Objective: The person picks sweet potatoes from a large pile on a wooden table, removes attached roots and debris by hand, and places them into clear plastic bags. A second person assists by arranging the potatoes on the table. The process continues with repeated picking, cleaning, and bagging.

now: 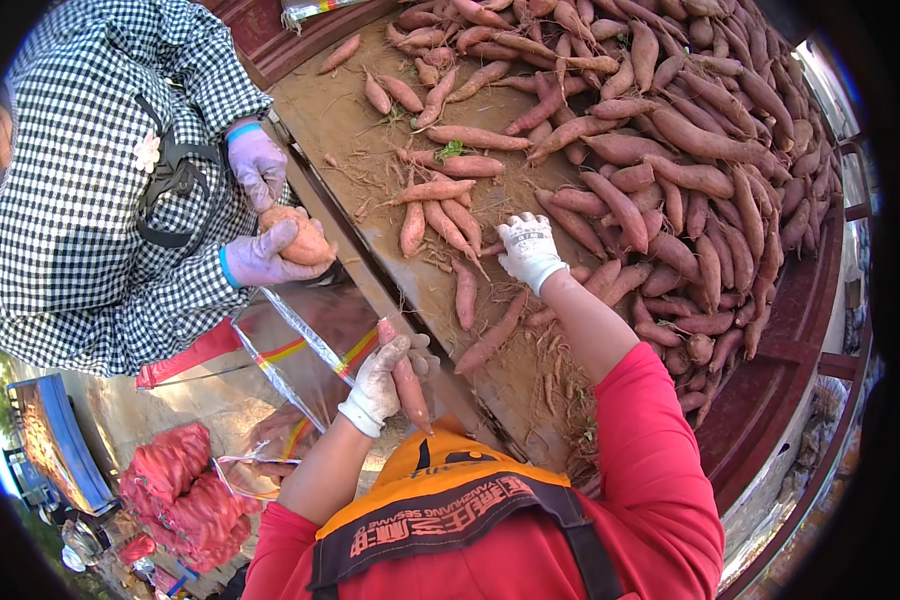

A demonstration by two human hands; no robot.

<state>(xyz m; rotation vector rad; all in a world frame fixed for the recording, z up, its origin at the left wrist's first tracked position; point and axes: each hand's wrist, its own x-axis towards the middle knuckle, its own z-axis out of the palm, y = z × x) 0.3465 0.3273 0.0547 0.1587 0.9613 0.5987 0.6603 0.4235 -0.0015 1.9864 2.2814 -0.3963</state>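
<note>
My left hand (379,379), in a white work glove, grips a slim reddish sweet potato (406,381) over the truck bed's front edge. The root slants, its lower tip near my apron (450,457). My right hand (529,247), gloved alike, reaches down among loose sweet potatoes with its fingers curled. A root end pokes out left of its thumb; the palm side is hidden, so a grip cannot be confirmed. Left of that hand lies a small cluster of sweet potatoes (439,210). One more sweet potato (465,294) lies closer to me.
A large sweet potato heap (690,150) fills the bed's right side against a red metal side wall (787,375). At left, a co-worker's purple-gloved hands (259,251) hold a fat sweet potato (298,236). Clear plastic bags (307,337) hang below. Filled red mesh sacks (187,495) stand lower left.
</note>
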